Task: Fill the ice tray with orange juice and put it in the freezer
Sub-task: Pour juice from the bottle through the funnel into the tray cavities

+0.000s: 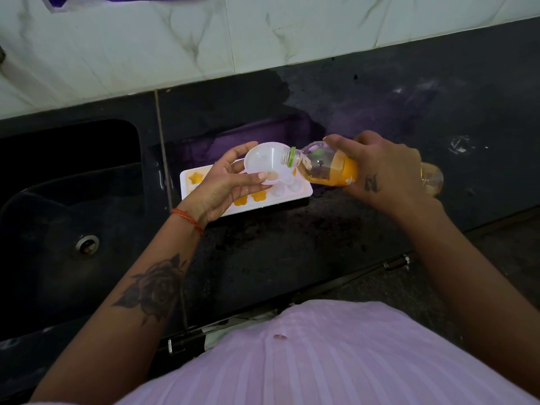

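Over the half-hidden ice tray [304, 190], the left hand [222, 185] gripped a funnel [266, 165] while the right hand [385, 173] clasped the tilted juice bottle [324, 166].

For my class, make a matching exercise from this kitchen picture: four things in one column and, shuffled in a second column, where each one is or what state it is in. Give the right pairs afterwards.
Things
1. juice bottle
2. funnel
3. ice tray
4. sink

Places or states
A. lying flat on the dark counter, some moulds orange
B. held over the tray by the left hand
C. sunk into the counter, left of the tray
D. tipped sideways in the right hand, mouth at the funnel

Pairs: 1-D, 2-B, 3-A, 4-C
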